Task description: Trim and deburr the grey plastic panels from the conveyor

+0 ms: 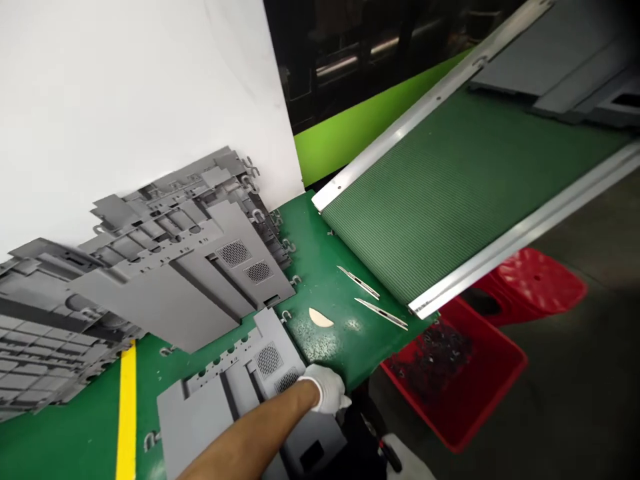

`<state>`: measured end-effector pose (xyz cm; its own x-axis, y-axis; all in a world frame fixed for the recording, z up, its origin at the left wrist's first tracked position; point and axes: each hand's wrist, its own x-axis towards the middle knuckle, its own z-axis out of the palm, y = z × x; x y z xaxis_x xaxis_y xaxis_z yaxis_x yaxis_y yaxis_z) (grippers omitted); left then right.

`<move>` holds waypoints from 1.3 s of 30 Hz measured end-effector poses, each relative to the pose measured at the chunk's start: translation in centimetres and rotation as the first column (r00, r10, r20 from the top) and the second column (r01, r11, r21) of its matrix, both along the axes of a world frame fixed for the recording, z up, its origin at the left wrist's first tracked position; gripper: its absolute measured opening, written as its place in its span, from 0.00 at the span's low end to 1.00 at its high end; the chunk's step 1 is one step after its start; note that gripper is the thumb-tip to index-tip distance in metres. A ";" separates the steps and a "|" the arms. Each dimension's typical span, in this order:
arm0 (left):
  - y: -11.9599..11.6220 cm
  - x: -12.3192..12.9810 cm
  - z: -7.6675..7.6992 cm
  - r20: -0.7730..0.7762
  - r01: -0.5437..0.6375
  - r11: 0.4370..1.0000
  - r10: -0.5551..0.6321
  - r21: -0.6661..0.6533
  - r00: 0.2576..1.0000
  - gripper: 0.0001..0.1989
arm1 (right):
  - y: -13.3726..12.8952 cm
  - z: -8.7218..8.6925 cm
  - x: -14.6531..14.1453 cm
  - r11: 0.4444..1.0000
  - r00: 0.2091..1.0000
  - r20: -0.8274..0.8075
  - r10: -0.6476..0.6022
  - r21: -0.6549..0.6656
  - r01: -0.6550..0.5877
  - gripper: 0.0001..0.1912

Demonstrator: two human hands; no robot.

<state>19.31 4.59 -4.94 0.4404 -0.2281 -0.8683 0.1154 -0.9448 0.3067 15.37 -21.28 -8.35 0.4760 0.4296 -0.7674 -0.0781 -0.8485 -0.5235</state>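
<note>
A grey plastic panel (200,420) with speaker-like perforated patches lies on the green table at the bottom middle. My left hand (327,390), in a white glove, is closed at the panel's right edge, its fingertips partly hidden. At the bottom edge of the view, my right hand (407,460), also gloved in white, is closed around a hand tool (391,455) with a black and red handle. Most of that tool is in dark shadow, so its kind is not clear. Small grey hook-shaped tabs stick out from the panel's edges.
Stacks of similar grey panels (150,300) lean against a white board (125,80). Two thin knives (381,313) and a beige half-disc (321,318) lie on the green table (320,247). A conveyor (425,200) slopes up rightward, above a red bin (475,407) and red stool (540,280).
</note>
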 end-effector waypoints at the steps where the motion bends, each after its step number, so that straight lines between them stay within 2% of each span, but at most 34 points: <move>1: 0.1 0.1 0.1 0.009 -0.007 1.000 0.007 -0.023 1.000 0.26 | 0.1 0.3 -0.2 1.000 1.000 0.007 -0.010 0.018 0.010 0.08; 3: 0.4 0.3 0.0 0.017 -0.014 0.995 0.016 -0.101 1.000 0.22 | 0.3 0.9 -0.3 0.996 1.000 0.012 -0.010 0.087 0.009 0.10; 5: 0.7 0.7 -0.8 0.003 -0.021 0.987 0.021 -0.158 1.000 0.19 | 0.2 1.1 -0.2 0.992 0.998 0.038 0.042 0.115 -0.046 0.09; 10: 0.6 1.6 -2.9 -0.084 -0.035 0.969 0.014 -0.246 0.996 0.18 | 0.3 0.0 -0.4 0.986 0.990 0.040 0.137 0.090 -0.140 0.13; 15: 0.4 1.7 -2.9 -0.126 -0.097 0.966 0.068 -0.240 0.990 0.18 | 1.2 0.0 -0.6 0.978 0.983 0.065 0.172 0.112 -0.178 0.13; 21: 0.4 1.8 -2.9 -0.153 -0.119 0.958 0.080 -0.262 0.985 0.18 | 2.1 0.3 0.0 0.965 0.964 0.164 0.211 0.119 -0.232 0.14; 25: 0.3 1.8 -2.9 -0.163 -0.128 0.955 0.086 -0.269 0.983 0.19 | 2.9 0.1 0.0 0.963 0.940 0.227 0.257 0.023 -0.269 0.08; 33: 0.6 1.8 -3.2 -0.171 -0.141 0.948 0.094 -0.284 0.981 0.20 | 4.2 0.2 -0.3 0.953 0.951 0.122 0.286 -0.144 -0.268 0.17; 36: 0.8 1.8 -3.5 -0.176 -0.176 0.936 0.126 -0.305 0.976 0.22 | 4.4 0.2 -0.3 0.945 0.938 0.159 0.307 -0.164 -0.281 0.19; 39: 0.9 1.8 -3.7 -0.177 -0.198 0.928 0.148 -0.316 0.973 0.22 | 4.3 0.0 0.1 0.924 0.910 0.179 0.374 -0.156 -0.349 0.18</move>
